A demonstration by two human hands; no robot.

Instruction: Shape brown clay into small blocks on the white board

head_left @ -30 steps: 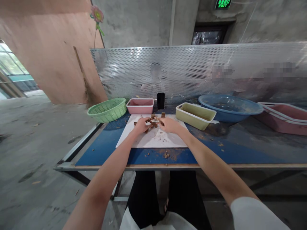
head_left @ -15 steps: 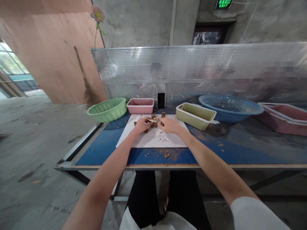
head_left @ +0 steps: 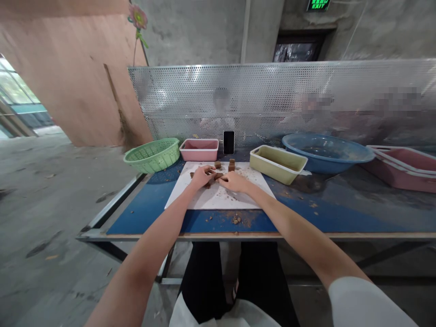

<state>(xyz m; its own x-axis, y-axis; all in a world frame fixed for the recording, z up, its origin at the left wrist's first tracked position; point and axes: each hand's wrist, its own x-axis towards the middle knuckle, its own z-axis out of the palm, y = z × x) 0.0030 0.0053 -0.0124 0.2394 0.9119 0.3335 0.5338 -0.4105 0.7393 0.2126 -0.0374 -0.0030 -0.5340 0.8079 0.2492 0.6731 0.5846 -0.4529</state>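
Lying between hands over white board (head_left: pixel 204 200), dark brown piece (head_left: pixel 219 175), long axis apparently crosswise, left to right, ends partly hidden by fingers. Left hand (head_left: pixel 203 176) at one end, right hand (head_left: pixel 234 182) at other, neither clearly nearer. Hands slightly apart, fingers curled inward; cannot tell whether either grips piece. Brown block (head_left: pixel 218 165) just beyond piece, toward far side of counter (head_left: pixel 146 213); two brown blocks (head_left: pixel 232 165) just beyond right hand

Both hands (head_left: pixel 203 176) (head_left: pixel 235 181) at brown chunks (head_left: pixel 218 175) on white board (head_left: pixel 207 200)
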